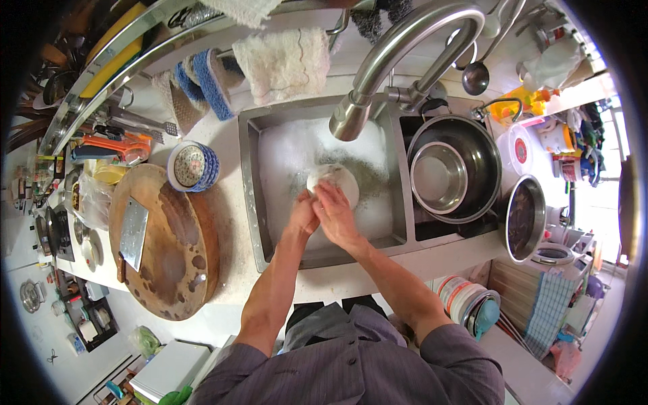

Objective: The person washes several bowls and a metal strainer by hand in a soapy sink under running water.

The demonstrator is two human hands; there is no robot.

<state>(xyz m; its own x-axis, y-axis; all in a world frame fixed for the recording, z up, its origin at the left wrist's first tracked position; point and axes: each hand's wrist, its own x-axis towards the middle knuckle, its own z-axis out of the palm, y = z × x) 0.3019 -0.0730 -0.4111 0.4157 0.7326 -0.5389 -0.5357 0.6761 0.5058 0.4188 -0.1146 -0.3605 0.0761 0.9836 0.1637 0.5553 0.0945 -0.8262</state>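
Note:
Both hands are over the left basin of a stainless steel sink (248, 202), which holds sudsy water (283, 147). A round white dish (348, 185), perhaps a bowl, is between them, just above or partly in the water. My left hand (305, 212) grips its near left edge, the fingertips partly hidden. My right hand (334, 210) lies across its front with the fingers together; whether a cloth is under them I cannot tell. The steel faucet (350, 119) arches over the basin, its spout beyond the dish.
Left of the sink stand a round wooden chopping board (172, 268) with a cleaver (134, 233) on it and stacked patterned bowls (190, 166). The right basin holds a black pan (483, 152) with a steel bowl (439, 177) inside. Another steel bowl (526, 217) stands farther right. Cloths (283, 66) hang behind.

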